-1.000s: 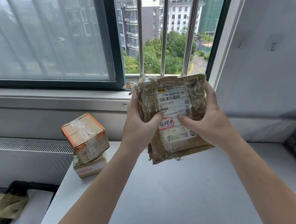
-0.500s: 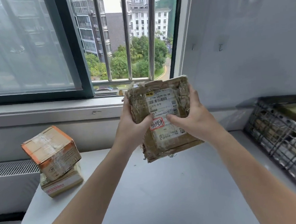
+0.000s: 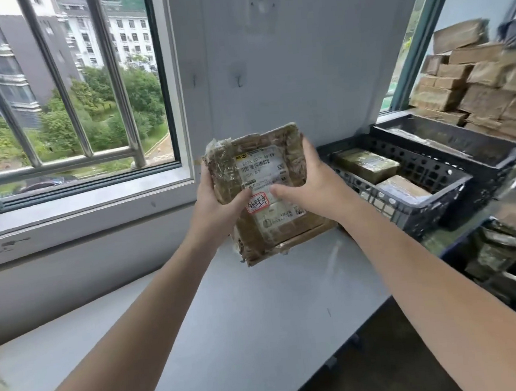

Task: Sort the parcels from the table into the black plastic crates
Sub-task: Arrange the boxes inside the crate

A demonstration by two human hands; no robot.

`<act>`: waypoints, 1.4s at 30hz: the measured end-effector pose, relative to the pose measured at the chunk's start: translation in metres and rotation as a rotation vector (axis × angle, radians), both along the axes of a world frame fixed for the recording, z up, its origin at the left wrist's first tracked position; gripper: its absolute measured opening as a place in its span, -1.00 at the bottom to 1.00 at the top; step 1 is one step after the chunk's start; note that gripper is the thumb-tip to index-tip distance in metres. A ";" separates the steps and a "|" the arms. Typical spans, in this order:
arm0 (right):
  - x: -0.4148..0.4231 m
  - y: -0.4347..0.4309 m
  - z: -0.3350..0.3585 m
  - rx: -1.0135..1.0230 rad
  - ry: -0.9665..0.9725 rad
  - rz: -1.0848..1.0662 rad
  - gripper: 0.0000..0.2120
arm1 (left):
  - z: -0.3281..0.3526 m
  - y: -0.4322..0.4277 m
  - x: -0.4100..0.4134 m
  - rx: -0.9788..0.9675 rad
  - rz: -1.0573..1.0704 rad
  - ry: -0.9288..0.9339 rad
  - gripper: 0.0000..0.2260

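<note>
Left hand (image 3: 217,210) and right hand (image 3: 311,187) grip the parcel (image 3: 267,175), fingers (image 3: 281,190) curled round it; I advise lowering it flat into the crate (image 3: 409,209).

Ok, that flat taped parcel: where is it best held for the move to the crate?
Grip the parcel by its opposite side edges, one hand from each side: left hand on the left edge, right hand on the right, thumbs across the labelled face. It is broad, thin and tape-slick, so a one-hand pinch may slip.
</note>
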State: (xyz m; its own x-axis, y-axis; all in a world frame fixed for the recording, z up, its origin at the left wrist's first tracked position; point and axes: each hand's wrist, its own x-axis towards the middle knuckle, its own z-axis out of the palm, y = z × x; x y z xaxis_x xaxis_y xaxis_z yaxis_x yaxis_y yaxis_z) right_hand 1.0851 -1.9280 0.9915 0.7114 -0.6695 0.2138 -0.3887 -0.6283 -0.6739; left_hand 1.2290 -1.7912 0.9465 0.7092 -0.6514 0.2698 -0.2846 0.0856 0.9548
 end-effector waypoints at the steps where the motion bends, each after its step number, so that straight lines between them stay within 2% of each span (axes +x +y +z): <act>1: -0.010 -0.010 0.000 -0.005 0.002 -0.014 0.06 | 0.000 -0.011 -0.007 0.006 -0.020 -0.016 -0.39; 5: -0.048 -0.059 0.001 -0.018 -0.039 -0.067 0.07 | 0.008 -0.061 -0.035 0.073 -0.085 -0.101 -0.29; 8: -0.084 -0.104 0.003 -0.034 -0.098 -0.097 0.07 | 0.021 -0.108 -0.068 0.143 -0.128 -0.168 -0.03; 10: -0.113 -0.138 0.007 -0.059 -0.124 -0.116 0.07 | 0.029 -0.145 -0.098 0.144 -0.153 -0.180 0.05; 16: -0.185 -0.236 0.021 -0.154 -0.148 -0.126 0.05 | 0.046 -0.252 -0.169 0.146 -0.185 -0.202 0.06; 22: -0.220 -0.331 0.032 -0.230 -0.230 -0.149 -0.06 | 0.053 -0.351 -0.208 0.136 -0.125 -0.186 0.04; 26: -0.219 -0.392 0.029 -0.168 -0.255 -0.180 -0.19 | 0.051 -0.406 -0.211 0.126 -0.191 -0.233 0.09; 31: -0.194 -0.468 0.015 -0.059 -0.237 -0.193 -0.24 | 0.027 -0.476 -0.193 0.115 -0.217 -0.234 -0.03; 35: -0.159 -0.521 0.003 -0.041 -0.123 -0.203 -0.28 | 0.010 -0.528 -0.172 0.243 -0.133 -0.184 -0.13; 38: -0.130 -0.555 -0.007 -0.011 -0.056 -0.207 -0.30 | 0.000 -0.557 -0.157 0.292 -0.078 -0.181 -0.02; 42: -0.094 -0.585 -0.026 0.033 0.032 -0.166 -0.32 | -0.013 -0.575 -0.138 0.338 -0.007 -0.215 -0.03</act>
State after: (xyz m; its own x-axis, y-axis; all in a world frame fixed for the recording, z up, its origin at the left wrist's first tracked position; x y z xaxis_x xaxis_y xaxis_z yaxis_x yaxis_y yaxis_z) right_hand 0.9914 -2.5130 0.9657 0.5969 -0.7844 0.1684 -0.5067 -0.5314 -0.6789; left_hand 1.0906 -2.3665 0.9338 0.6548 -0.7337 0.1813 -0.4818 -0.2205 0.8481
